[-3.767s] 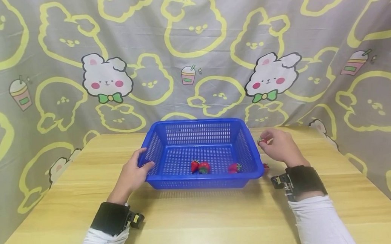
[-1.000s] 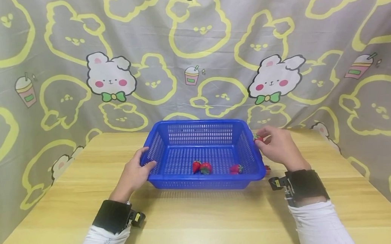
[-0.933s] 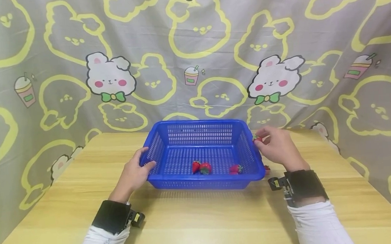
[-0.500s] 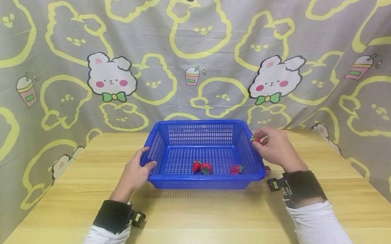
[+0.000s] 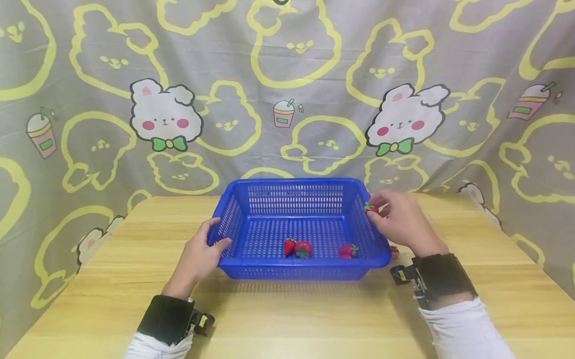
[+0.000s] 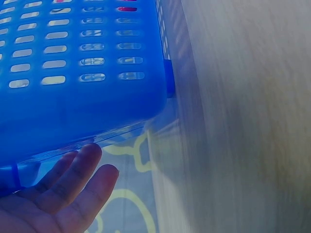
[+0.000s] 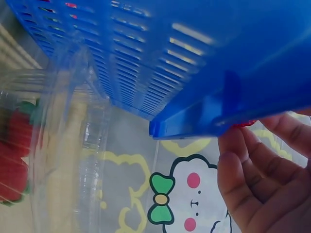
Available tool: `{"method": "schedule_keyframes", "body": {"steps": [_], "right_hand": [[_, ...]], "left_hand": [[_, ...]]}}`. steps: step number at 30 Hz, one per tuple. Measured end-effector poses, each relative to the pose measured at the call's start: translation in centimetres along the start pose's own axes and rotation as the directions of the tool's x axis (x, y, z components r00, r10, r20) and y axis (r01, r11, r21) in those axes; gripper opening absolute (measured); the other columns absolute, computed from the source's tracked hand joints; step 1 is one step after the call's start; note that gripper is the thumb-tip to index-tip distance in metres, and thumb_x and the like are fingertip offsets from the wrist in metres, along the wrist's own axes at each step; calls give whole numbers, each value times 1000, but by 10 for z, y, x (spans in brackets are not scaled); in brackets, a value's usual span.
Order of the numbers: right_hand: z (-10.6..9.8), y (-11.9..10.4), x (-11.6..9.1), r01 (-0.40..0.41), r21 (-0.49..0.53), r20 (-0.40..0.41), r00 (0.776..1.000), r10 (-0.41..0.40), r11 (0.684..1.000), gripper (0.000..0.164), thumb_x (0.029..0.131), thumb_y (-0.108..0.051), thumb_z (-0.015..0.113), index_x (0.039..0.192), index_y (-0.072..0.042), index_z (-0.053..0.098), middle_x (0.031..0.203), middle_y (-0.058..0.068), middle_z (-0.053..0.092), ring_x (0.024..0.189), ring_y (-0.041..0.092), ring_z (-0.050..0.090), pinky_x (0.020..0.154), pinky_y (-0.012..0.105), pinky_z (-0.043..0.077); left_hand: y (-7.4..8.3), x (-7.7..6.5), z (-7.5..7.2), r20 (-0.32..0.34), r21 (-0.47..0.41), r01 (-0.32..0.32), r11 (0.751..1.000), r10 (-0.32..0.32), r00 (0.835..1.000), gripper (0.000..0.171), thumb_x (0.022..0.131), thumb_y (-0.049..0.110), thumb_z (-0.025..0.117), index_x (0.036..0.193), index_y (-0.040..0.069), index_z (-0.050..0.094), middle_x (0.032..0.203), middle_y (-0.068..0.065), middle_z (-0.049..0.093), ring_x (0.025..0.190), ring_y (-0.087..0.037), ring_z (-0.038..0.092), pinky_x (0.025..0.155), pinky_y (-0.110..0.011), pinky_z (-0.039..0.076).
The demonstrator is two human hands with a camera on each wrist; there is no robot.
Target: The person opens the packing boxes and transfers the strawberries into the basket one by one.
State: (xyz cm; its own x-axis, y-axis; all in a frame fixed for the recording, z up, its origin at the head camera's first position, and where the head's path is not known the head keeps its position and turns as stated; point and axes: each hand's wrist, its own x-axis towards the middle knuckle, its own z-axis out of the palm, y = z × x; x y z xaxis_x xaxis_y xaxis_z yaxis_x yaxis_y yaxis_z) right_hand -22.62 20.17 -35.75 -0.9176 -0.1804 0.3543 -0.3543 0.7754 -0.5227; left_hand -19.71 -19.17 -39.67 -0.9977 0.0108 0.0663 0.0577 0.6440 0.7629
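A blue plastic basket (image 5: 303, 262) with slotted walls stands on the wooden table. My left hand (image 5: 199, 259) holds its left rim, thumb over the rim and fingers outside, under the lip in the left wrist view. At the opposite rim, my right hand (image 5: 403, 222) pinches a red strawberry (image 5: 371, 208) by its sides, its green leaves facing the basket. Only a sliver of that fruit shows in the right wrist view. Inside the basket, two strawberries (image 5: 290, 247) lie together near the front middle and another strawberry (image 5: 347, 251) lies near the front right corner.
Right beside the basket's right wall, a clear plastic container (image 7: 68, 145) holds more strawberries (image 7: 15, 138); the basket and hand mostly hide it in the head view. A patterned curtain (image 5: 314, 138) hangs behind the table (image 5: 297, 323).
My right hand has moved left with the strawberry, from outside the basket to its right rim. The left hand keeps its hold, and the strawberries in the basket lie as before.
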Motion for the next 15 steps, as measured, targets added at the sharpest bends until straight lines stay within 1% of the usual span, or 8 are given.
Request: {"method": "schedule_keyframes", "body": {"steps": [9, 12, 15], "right_hand": [[9, 4, 2, 83, -3, -36, 996, -83, 997, 16, 84, -9, 67, 96, 0, 62, 92, 21, 69, 78, 33, 68, 66, 51, 59], [11, 4, 3, 104, -13, -25, 994, -104, 995, 15, 83, -10, 69, 94, -1, 63, 89, 19, 69, 77, 31, 67, 68, 51, 59], [15, 3, 3, 121, -1, -4, 993, -121, 993, 15, 83, -10, 71, 93, -2, 63, 87, 17, 69, 77, 29, 66, 70, 50, 59]], "left_hand": [[0, 0, 1, 3, 9, 0, 1000, 0, 1000, 58, 99, 22, 49, 148, 8, 22, 145, -36, 32, 128, -52, 35, 103, -68, 30], [0, 0, 0, -1, 9, -1, 1000, 1, 1000, 57, 99, 22, 49, 148, 8, 22, 144, -36, 33, 128, -52, 35, 103, -67, 31], [0, 0, 0, -1, 6, -1, 1000, 1, 1000, 57, 99, 22, 49, 148, 8, 22, 144, -36, 33, 127, -52, 36, 103, -67, 31]]}}
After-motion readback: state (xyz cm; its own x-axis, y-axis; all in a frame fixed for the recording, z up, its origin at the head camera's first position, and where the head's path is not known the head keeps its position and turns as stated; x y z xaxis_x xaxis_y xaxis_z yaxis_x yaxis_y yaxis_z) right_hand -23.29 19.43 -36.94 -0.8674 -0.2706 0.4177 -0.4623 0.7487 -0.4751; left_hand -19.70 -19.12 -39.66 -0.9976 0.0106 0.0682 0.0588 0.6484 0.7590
